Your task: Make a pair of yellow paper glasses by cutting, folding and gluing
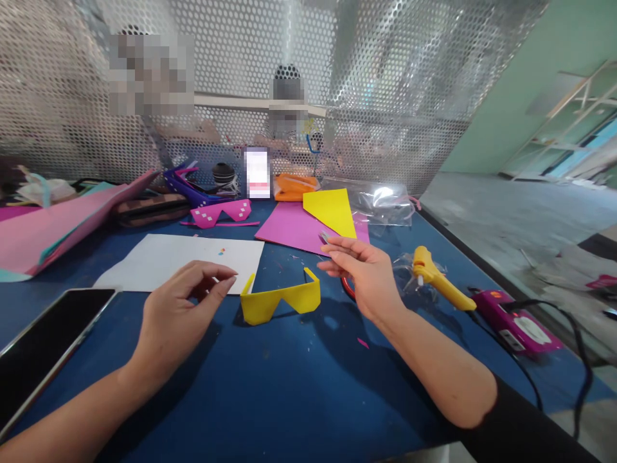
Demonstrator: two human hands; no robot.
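Yellow paper glasses point(280, 303) stand on the blue table between my hands, their side arms pointing away from me. My left hand point(186, 305) hovers just left of them, thumb and forefinger pinched together. Whatever lies between those fingertips, if anything, is too small to make out. To the right of the glasses and a little above, my right hand point(364, 270) pinches a slim metal tool point(324, 237), its tip showing past the fingers. A red ring-shaped handle point(348, 289) is partly hidden beneath that hand. Tiny coloured bits point(222, 251) lie on a white sheet point(168, 262).
Decorated pink glasses point(222, 213) and yellow point(332, 209) and purple sheets point(279, 225) lie farther back. A yellow glue gun point(441, 280) and a magenta box point(518, 325) with cables are at right. A phone point(53, 347) lies at left; perforated metal stands behind.
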